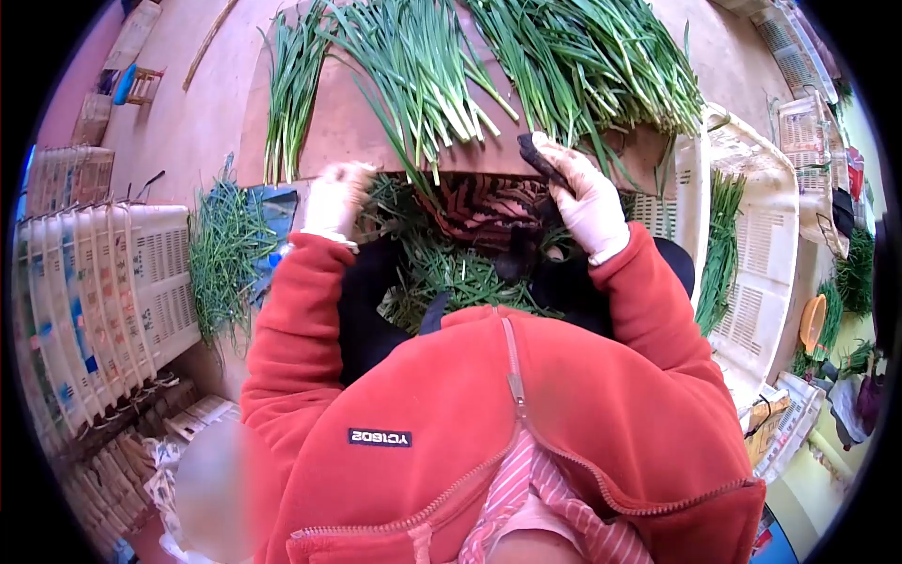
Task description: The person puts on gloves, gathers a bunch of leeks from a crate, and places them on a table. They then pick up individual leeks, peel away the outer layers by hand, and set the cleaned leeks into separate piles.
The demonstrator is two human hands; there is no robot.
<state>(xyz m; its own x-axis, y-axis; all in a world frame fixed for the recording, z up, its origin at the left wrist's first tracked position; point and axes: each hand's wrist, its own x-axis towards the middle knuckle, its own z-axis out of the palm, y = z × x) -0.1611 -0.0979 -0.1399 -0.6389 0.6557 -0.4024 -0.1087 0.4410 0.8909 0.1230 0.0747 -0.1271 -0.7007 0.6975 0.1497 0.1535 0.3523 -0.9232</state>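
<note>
My left hand (340, 197), in a whitish glove, is at the near edge of a brown board (362, 127), below a small bunch of long green chives (293, 89). Its fingers look curled but are smeared by motion. At the right, my gloved right hand (587, 193) has its fingers pressed together, tips close to the board's edge. A dark, narrow thing (543, 160) lies along its thumb side; I cannot tell what it is. Chives with pale ends (423, 85) lie mid-board, and a thick pile of chives (601, 70) is to the right.
Loose green scraps (460, 277) cover my lap, by a dark striped cloth (489, 209). More scraps (230, 244) heap at the left, beside stacked white crates (113, 282). To the right stands a white plastic basket (766, 235) with chives (723, 249) inside.
</note>
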